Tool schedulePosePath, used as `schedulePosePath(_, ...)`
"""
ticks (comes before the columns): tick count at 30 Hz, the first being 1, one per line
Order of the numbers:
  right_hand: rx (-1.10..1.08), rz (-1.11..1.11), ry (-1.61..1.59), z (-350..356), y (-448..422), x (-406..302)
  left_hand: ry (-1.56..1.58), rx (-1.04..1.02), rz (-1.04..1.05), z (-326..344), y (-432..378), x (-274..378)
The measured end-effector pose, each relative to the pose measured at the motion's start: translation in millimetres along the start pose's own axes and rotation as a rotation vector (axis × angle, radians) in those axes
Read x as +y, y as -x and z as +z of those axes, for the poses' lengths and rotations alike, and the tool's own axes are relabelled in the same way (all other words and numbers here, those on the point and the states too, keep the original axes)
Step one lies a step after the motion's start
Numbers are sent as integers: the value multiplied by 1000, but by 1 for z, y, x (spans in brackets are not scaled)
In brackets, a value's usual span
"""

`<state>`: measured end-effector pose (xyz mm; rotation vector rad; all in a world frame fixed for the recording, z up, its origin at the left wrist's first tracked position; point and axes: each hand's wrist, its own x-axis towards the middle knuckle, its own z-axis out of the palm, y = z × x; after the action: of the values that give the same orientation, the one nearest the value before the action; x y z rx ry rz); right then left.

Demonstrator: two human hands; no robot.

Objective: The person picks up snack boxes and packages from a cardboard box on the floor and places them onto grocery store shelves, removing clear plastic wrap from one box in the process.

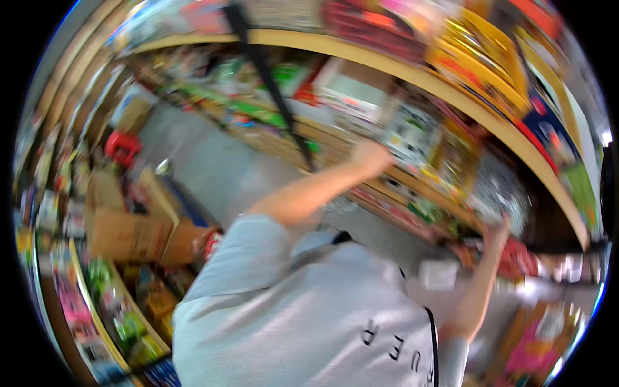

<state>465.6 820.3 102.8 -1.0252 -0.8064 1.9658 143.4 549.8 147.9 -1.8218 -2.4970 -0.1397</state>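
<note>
My left hand (371, 157) reaches across my chest to the front edge of a stocked shelf. Its fingers look curled, but blur hides whether they hold anything. Just beyond it are a white carton (355, 89) and a clear-wrapped package with dark and green print (413, 130). Farther right, my right hand (497, 228) is up at the shelf, against the lower end of a shiny clear plastic package (503, 186). Its grip is too smeared to make out. A yellow-gold package (452, 155) lies between the two hands.
Above runs a curved-looking pale shelf edge (338, 43) bearing a yellow display box (478, 63). A dark strap or pole (271, 87) crosses the view. Cardboard boxes (130, 234) and a red plastic object (123, 147) stand left by the grey floor (193, 145). A white object (439, 274) lies low at right.
</note>
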Motion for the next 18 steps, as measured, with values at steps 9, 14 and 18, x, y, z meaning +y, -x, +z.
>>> schedulePosePath(9, -22, -163, 199, 32, 18, 1, -93, 126, -86, -2, 5, -12)
schedulePosePath(14, -29, -72, 615, 53, 49, -26, -114, 132, -86, -4, 5, -7)
schedulePosePath(18, -15, -20, 897, 41, 40, -29, -66, 128, -30, -11, -1, -2)
